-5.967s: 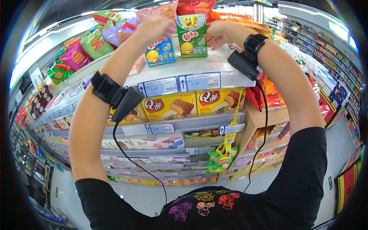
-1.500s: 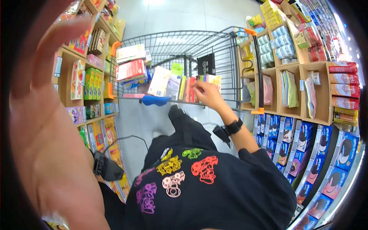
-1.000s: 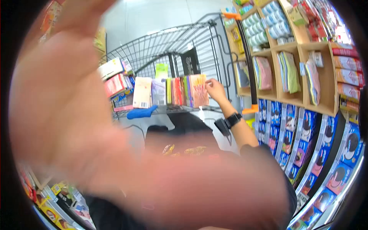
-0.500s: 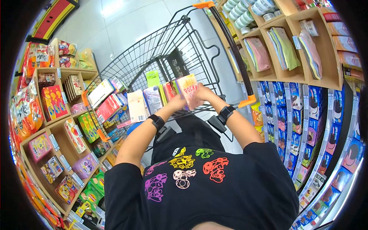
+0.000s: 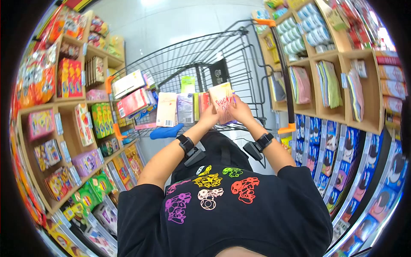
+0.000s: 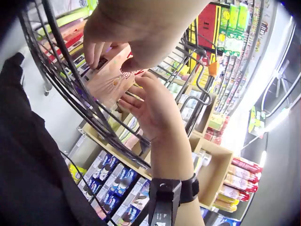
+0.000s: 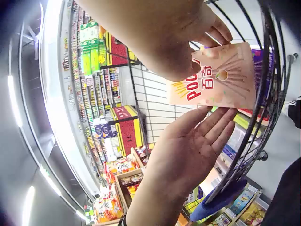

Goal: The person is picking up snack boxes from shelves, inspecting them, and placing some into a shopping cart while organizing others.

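A peach-coloured Pocky box (image 5: 223, 100) stands in the shopping cart, at the right end of a row of snack boxes. My left hand (image 5: 209, 116) holds its left edge, while my right hand (image 5: 242, 112) grips the right edge with the thumb on the front. In the right wrist view the box front (image 7: 228, 75) shows chocolate-stick pictures, and a purple box (image 7: 259, 63) lies right behind it. The left fingers (image 7: 218, 127) reach to its lower edge in that view. Beside the row are a purple-grey box (image 5: 185, 108) and a cream box (image 5: 167, 109) with a barcode.
The black wire cart (image 5: 171, 53) has orange corners and a dark handle bar (image 5: 283, 73). More boxes (image 5: 132, 100) pile at its left end, near a blue piece (image 5: 166, 132) on the rim. Wooden snack shelves (image 5: 51, 103) flank the left, cookie racks (image 5: 334, 150) the right.
From the shelf with upright boxes, the view has turned down to the cart. My left hand has come down from close to the camera and joined the right hand on the Pocky box.
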`<state>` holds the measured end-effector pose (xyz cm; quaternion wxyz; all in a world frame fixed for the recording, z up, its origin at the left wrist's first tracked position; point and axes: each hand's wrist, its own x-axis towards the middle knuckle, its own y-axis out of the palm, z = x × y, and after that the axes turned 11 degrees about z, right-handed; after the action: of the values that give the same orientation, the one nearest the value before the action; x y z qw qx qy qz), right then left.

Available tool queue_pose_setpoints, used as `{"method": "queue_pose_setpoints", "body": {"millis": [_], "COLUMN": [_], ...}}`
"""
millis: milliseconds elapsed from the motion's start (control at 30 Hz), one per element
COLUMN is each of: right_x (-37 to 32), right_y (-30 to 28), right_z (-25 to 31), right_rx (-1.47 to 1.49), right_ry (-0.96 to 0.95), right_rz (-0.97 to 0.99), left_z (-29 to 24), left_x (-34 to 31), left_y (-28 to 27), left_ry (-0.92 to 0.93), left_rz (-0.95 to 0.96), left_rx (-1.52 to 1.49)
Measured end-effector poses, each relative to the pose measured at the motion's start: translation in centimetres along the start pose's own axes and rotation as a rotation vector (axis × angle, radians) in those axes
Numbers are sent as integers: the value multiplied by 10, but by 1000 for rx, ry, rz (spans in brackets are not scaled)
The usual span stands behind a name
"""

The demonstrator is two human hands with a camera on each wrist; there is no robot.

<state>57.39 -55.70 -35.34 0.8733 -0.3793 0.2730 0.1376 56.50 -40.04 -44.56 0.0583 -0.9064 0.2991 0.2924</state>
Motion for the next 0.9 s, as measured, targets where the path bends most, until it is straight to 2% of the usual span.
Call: {"method": "queue_pose_setpoints", "body": {"millis": [100, 133, 200, 233, 300, 367, 467, 533, 633, 667, 700, 733, 800, 833, 900], "right_x": [4, 0, -2, -5, -18, -40, -80, -109, -179, -195, -214, -235, -271, -286, -311], "right_y": [7, 5, 12, 16, 28, 43, 74, 100, 146, 162, 177, 187, 217, 229, 249], "right_z": [26, 44, 76, 92, 134, 177, 236, 266, 310, 317, 324, 331, 339, 340, 342], "right_rx": [40, 67, 91, 162, 310, 347, 497, 539, 752, 716, 724, 731, 732, 710, 655], "right_ry": [-172, -239, -364, -428, -550, -586, -679, -716, -535, -545, -495, -439, -315, -280, -184], "right_rz": [-75, -87, -110, -67, 37, 166, 494, 715, 1098, 1184, 1293, 1402, 1579, 1727, 2006], "left_z": [-26, -39, -64, -67, -62, -56, -69, -56, -32, -27, -19, -9, 9, 16, 36], "left_x": [-28, -45, -82, -100, -141, -193, -304, -369, -452, -477, -500, -523, -558, -573, -595], "left_y": [-23, -34, -59, -70, -92, -112, -126, -125, -100, -88, -76, -63, -42, -34, -20], "left_ry": [149, 128, 142, 148, 295, 467, 536, 571, 791, 876, 965, 975, 1169, 1271, 1360], "left_rz": [-258, -320, -404, -449, -544, -607, -634, -693, -717, -730, -744, -739, -727, -712, -785], "left_rx": [-73, -11, -105, -153, -219, -383, -585, -717, -942, -989, -1032, -1006, -1100, -1138, -1130]}}
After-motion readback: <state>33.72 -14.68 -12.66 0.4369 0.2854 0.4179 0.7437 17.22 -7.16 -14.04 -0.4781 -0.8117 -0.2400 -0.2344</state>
